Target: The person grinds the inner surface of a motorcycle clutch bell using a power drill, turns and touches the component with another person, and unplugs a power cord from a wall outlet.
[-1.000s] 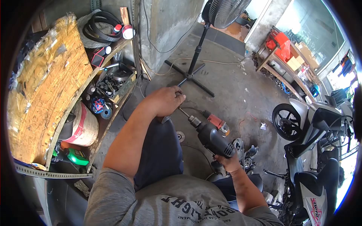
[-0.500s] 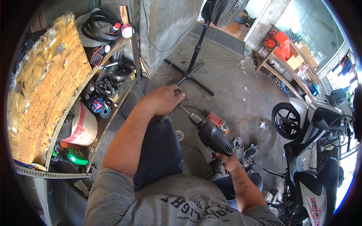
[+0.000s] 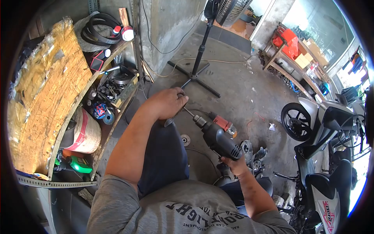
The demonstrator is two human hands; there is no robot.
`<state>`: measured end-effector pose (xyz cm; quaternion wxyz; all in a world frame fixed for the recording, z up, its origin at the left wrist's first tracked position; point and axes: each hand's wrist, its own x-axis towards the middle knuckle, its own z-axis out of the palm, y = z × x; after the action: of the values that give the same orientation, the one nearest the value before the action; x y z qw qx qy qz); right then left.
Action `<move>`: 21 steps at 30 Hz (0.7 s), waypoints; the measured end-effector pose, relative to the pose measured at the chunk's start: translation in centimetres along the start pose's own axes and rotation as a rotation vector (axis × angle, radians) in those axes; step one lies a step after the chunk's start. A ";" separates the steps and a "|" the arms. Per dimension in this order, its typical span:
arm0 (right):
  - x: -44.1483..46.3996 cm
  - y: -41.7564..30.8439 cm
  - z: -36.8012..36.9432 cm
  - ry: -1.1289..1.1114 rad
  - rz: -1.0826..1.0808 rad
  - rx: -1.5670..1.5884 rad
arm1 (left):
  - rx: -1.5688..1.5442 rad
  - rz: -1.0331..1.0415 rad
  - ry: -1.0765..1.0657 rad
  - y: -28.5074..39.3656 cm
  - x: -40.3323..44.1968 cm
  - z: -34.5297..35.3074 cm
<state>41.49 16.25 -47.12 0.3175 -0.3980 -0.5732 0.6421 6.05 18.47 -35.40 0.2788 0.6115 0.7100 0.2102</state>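
Observation:
My right hand (image 3: 235, 165) is closed around the handle of a black electric drill (image 3: 219, 139). From its metal chuck a thin bit (image 3: 189, 112) points up and left, and its tip reaches my left hand (image 3: 172, 103). That hand, fingers curled, rests above my left knee and grips a metal part (image 3: 169, 122); only its curved grey edge shows below the palm, so its kind stays hidden. Just beyond the drill, a red angle grinder (image 3: 223, 124) lies on the floor. Metal engine parts (image 3: 255, 159) sit on the floor to the right of the drill.
A black fan stand (image 3: 194, 76) rises ahead on crossed feet. On the left, a shelf holds a tray of metal parts (image 3: 118, 87), a white bucket (image 3: 85, 132) and a green bottle (image 3: 81, 164). Motorcycles (image 3: 325, 187) stand at right. A round disc (image 3: 185, 139) lies by my knee.
The view has shifted slightly. Both hands keep their grips, and the drill stays at nearly the same place and angle, its bit still at the left hand.

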 end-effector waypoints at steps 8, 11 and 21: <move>-0.1 1.0 -0.8 0.035 -0.047 -0.091 | 0.002 -0.005 0.000 0.4 0.0 0.3; -0.2 0.8 -0.7 0.045 -0.029 -0.048 | 0.008 0.011 0.002 0.3 0.2 0.4; -0.1 0.7 0.0 -0.025 0.054 0.033 | 0.004 -0.012 -0.007 -0.1 0.1 0.2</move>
<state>41.56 16.07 -47.77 0.2996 -0.4000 -0.5557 0.6644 6.06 18.49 -35.63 0.2812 0.6084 0.7132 0.2050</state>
